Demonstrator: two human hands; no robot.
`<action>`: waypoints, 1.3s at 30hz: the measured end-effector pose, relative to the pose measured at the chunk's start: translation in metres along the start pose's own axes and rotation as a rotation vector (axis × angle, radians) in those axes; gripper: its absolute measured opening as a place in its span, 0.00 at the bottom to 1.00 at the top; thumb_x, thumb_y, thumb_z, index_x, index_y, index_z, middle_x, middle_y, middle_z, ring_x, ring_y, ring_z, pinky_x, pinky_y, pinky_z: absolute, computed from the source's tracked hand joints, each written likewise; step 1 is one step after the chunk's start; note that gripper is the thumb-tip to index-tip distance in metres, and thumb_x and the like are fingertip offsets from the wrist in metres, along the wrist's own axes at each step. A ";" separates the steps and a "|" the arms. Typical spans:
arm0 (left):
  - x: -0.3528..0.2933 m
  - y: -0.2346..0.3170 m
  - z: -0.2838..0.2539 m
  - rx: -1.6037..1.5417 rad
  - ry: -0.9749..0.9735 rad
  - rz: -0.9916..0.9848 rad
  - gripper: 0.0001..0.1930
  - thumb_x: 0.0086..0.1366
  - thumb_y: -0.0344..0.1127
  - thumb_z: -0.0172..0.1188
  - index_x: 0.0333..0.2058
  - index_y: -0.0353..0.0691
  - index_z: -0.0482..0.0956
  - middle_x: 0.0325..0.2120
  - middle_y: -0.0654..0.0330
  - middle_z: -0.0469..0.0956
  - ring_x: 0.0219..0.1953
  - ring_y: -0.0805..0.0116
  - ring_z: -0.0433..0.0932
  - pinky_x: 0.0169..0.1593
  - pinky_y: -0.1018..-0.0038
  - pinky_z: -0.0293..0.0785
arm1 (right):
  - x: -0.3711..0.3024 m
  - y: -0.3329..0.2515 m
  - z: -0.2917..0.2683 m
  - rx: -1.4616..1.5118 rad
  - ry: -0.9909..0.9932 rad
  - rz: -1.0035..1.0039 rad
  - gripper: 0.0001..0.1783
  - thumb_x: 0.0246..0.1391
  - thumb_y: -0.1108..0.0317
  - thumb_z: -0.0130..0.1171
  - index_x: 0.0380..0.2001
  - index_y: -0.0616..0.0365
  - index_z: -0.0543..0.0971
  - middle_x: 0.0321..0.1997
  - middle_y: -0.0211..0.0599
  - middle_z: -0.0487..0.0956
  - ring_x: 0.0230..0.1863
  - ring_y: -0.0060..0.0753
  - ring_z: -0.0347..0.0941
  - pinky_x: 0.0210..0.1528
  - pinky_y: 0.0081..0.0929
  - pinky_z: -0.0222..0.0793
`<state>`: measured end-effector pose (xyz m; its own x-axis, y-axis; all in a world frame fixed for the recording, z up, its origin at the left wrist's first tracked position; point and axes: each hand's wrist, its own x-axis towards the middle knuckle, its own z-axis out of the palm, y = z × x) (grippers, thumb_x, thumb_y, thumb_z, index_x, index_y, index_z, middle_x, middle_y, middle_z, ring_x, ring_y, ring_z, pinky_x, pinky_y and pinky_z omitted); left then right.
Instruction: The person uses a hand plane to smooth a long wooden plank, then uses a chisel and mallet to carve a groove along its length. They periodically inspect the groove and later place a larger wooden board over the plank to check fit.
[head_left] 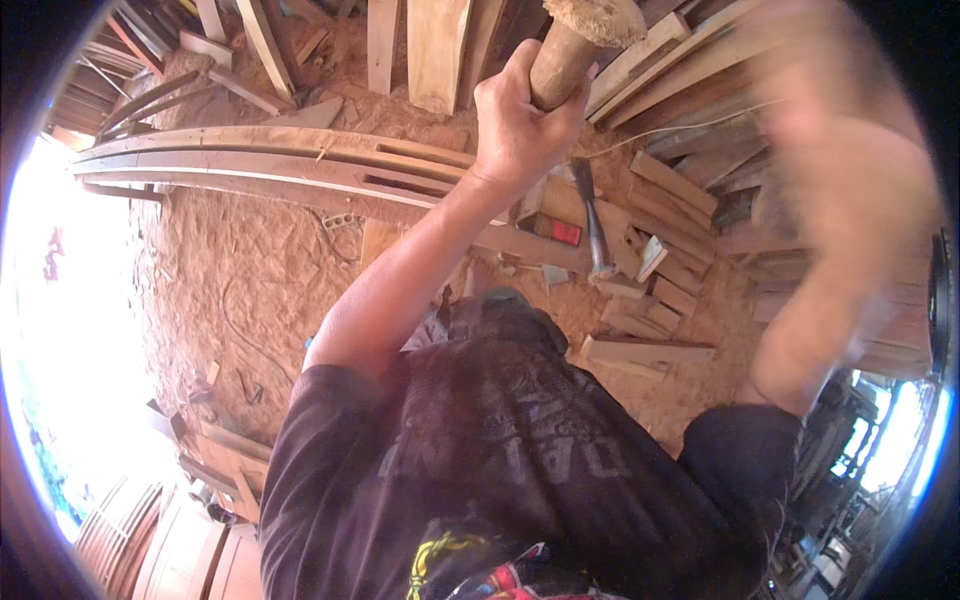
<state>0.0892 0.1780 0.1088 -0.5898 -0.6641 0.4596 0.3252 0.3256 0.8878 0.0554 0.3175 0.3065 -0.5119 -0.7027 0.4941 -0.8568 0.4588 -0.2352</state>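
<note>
My left hand [530, 120] is closed around a thick round wooden handle [562, 62], raised in front of me above the long timber. The handle's top end is frayed and mushroomed outward; its lower end is hidden in and behind my fist. My right hand [800, 85] is lifted at the upper right and badly smeared by motion. Its fingers, and anything in them, cannot be made out. Below my left hand, a long dark tool [593, 215] with a frayed end lies among the wood, beside a small red block-like thing [566, 232].
Long slotted timbers [290, 150] run across from the left. Upright boards [437, 60] stand at the far side. Several wood offcuts [670, 215] are heaped on the right. Brown shavings cover the floor [220, 270], where a thin cord lies. Wooden panels [185, 550] show at the lower left.
</note>
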 end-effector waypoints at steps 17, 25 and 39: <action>0.063 -0.029 -0.120 0.138 0.187 0.122 0.11 0.67 0.39 0.79 0.29 0.42 0.89 0.22 0.72 0.83 0.24 0.83 0.78 0.30 0.80 0.73 | -0.233 0.095 0.190 0.721 -0.548 1.068 0.31 0.55 0.62 0.74 0.57 0.70 0.76 0.28 0.38 0.84 0.21 0.26 0.80 0.26 0.32 0.77; 0.002 0.009 -0.013 0.313 -0.777 0.609 0.25 0.48 0.30 0.73 0.48 0.49 0.82 0.39 0.59 0.82 0.38 0.52 0.86 0.39 0.57 0.83 | -0.284 0.119 0.266 0.274 -0.480 0.519 0.36 0.55 0.56 0.76 0.62 0.66 0.77 0.44 0.45 0.87 0.41 0.37 0.86 0.46 0.35 0.82; -0.092 -0.022 0.035 0.365 -1.422 0.284 0.19 0.64 0.39 0.67 0.50 0.39 0.79 0.34 0.56 0.87 0.35 0.59 0.90 0.36 0.62 0.83 | -0.206 0.107 0.052 0.885 -0.662 1.028 0.45 0.64 0.54 0.71 0.78 0.55 0.66 0.60 0.46 0.85 0.60 0.49 0.83 0.60 0.43 0.79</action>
<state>0.1104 0.2554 0.0483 -0.8177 0.5724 0.0612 0.4783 0.6164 0.6256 0.0660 0.4835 0.1363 -0.6224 -0.5104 -0.5934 0.2456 0.5925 -0.7672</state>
